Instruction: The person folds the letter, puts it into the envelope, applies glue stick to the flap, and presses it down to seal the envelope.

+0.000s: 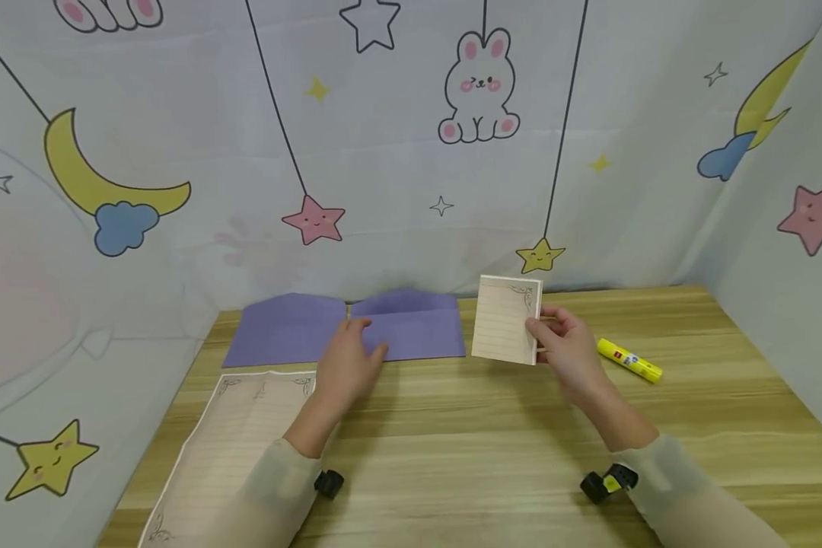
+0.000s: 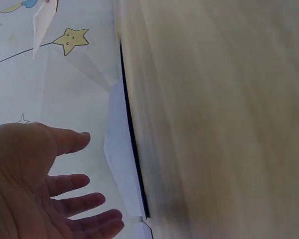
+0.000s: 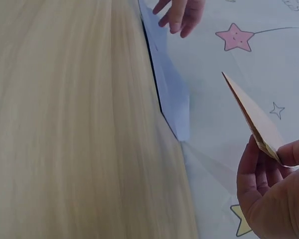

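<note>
My right hand [image 1: 570, 354] pinches a folded sheet of lined letter paper [image 1: 507, 320] by its right edge, thumb in front and fingers behind. The right wrist view shows the folded paper [image 3: 254, 117] edge-on, raised off the table. My left hand [image 1: 348, 358] hovers over the purple envelope [image 1: 418, 335] on the right, near its left end; in the left wrist view its fingers [image 2: 72, 184] are spread with nothing between them. A second purple envelope [image 1: 284, 331] lies just left of it. Both envelopes have their flaps folded out toward the wall.
An unfolded lined letter sheet [image 1: 226, 449] with ornate corners lies at the table's left, partly under my left forearm. A yellow glue stick [image 1: 630, 361] lies right of my right hand. A patterned cloth wall [image 1: 397, 175] rises behind the wooden table [image 1: 479, 449].
</note>
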Action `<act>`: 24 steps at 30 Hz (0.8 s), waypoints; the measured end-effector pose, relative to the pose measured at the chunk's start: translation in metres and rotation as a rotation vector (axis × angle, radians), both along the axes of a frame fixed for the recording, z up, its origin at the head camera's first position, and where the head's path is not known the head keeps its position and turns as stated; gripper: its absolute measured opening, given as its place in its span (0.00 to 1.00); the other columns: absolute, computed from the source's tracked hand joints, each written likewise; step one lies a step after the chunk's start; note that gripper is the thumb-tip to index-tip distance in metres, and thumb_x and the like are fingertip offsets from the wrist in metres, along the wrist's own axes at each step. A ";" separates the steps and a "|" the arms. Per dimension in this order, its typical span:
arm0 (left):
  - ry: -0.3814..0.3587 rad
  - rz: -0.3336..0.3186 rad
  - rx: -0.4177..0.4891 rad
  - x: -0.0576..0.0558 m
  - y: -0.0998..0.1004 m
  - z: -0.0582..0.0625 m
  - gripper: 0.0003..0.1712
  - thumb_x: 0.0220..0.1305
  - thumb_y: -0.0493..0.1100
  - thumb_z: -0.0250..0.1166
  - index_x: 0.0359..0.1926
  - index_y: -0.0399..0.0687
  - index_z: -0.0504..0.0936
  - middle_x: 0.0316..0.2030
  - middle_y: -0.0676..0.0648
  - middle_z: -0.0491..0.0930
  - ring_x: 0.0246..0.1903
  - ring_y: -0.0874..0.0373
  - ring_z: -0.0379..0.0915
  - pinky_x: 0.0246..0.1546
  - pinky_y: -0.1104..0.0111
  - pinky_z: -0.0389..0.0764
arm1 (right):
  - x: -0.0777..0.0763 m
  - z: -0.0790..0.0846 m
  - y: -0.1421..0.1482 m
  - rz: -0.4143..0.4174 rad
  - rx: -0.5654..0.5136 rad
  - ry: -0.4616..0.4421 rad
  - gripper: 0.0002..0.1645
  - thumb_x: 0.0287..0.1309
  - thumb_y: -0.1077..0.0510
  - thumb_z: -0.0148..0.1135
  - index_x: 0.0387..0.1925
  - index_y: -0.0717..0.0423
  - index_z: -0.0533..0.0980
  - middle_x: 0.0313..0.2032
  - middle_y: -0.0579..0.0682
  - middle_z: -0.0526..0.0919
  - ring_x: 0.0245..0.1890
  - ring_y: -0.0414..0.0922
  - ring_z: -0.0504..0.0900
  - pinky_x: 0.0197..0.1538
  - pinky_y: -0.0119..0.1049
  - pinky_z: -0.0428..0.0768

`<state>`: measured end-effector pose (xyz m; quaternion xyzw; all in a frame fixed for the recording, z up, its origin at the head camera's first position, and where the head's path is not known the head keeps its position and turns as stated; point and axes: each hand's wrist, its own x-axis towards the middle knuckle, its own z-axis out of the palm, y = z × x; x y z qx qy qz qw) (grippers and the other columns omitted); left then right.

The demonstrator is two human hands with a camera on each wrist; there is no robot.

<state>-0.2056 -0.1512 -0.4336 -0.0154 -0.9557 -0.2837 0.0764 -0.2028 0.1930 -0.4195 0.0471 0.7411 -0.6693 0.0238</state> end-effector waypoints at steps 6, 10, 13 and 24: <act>-0.046 -0.035 -0.317 -0.014 -0.001 -0.006 0.36 0.74 0.58 0.68 0.68 0.35 0.78 0.64 0.32 0.76 0.63 0.33 0.73 0.60 0.42 0.78 | 0.002 -0.001 0.012 0.003 0.051 0.021 0.27 0.81 0.50 0.57 0.70 0.61 0.70 0.53 0.61 0.77 0.43 0.47 0.82 0.42 0.38 0.88; -0.096 -0.054 -0.434 -0.020 0.002 -0.008 0.39 0.73 0.64 0.66 0.62 0.31 0.80 0.60 0.31 0.77 0.61 0.33 0.73 0.59 0.41 0.77 | 0.003 -0.002 0.015 0.012 0.080 0.026 0.26 0.81 0.50 0.57 0.69 0.62 0.70 0.52 0.61 0.78 0.43 0.47 0.82 0.41 0.38 0.88; -0.123 -0.070 -0.482 -0.023 0.003 -0.011 0.41 0.73 0.67 0.65 0.59 0.30 0.82 0.58 0.32 0.79 0.59 0.34 0.75 0.58 0.41 0.78 | 0.005 -0.003 0.017 0.012 0.103 0.033 0.26 0.81 0.50 0.57 0.69 0.62 0.71 0.52 0.62 0.78 0.44 0.49 0.82 0.42 0.38 0.88; -0.179 -0.165 -0.528 -0.024 0.000 -0.010 0.42 0.72 0.66 0.67 0.63 0.31 0.81 0.62 0.34 0.78 0.61 0.33 0.75 0.62 0.40 0.74 | 0.006 -0.006 0.026 0.003 0.120 0.018 0.29 0.81 0.48 0.58 0.72 0.60 0.70 0.56 0.61 0.78 0.46 0.47 0.82 0.43 0.38 0.87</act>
